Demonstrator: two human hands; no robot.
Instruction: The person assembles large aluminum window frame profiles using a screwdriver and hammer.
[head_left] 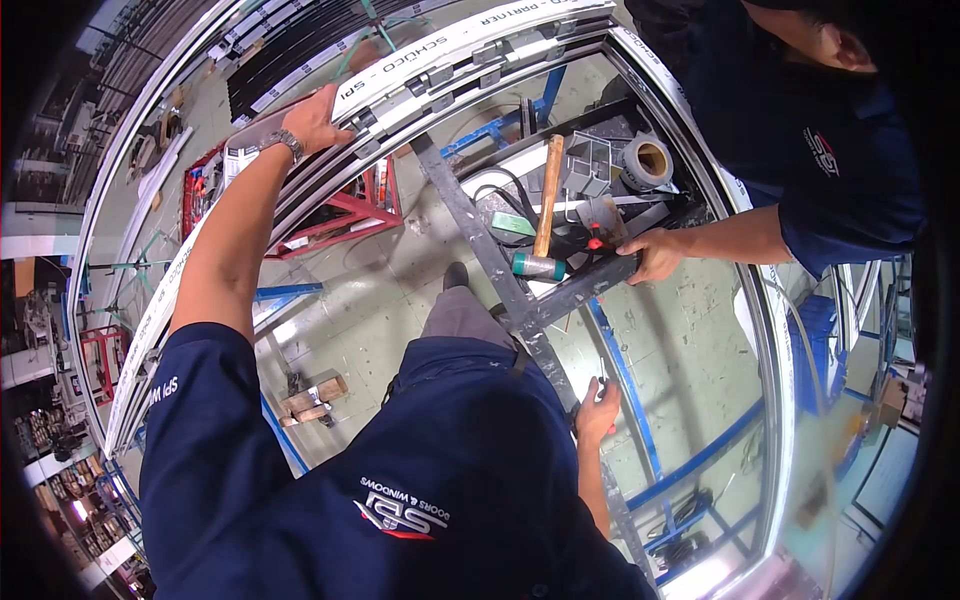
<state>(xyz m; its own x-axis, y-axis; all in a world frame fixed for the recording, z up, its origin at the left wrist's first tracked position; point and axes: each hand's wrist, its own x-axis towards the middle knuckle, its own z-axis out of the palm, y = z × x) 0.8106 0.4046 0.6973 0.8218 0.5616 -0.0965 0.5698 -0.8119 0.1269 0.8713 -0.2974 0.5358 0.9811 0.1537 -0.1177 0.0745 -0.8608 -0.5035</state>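
My left hand (pixel 312 125) is closed over the edge of a large aluminium frame (pixel 440 95), its outer side covered in white printed film. The thumb lies toward the inner rail. My right hand (pixel 597 410), low beside the grey crossbar (pixel 470 220), has its fingers curled round something small with a thin tip pointing up; I cannot make out its kind. Beyond it, a mallet (pixel 549 195) with a wooden handle and green head lies on a tool tray (pixel 595 277). A co-worker's hand (pixel 655 254) holds the tray's near right edge.
A roll of tape (pixel 648 162) and metal profile pieces (pixel 588 165) sit in the tray. The co-worker (pixel 800 130) stands at right. Red racks (pixel 350 215), blue stand bars (pixel 625 380) and wooden blocks (pixel 314 399) are below and around the frame.
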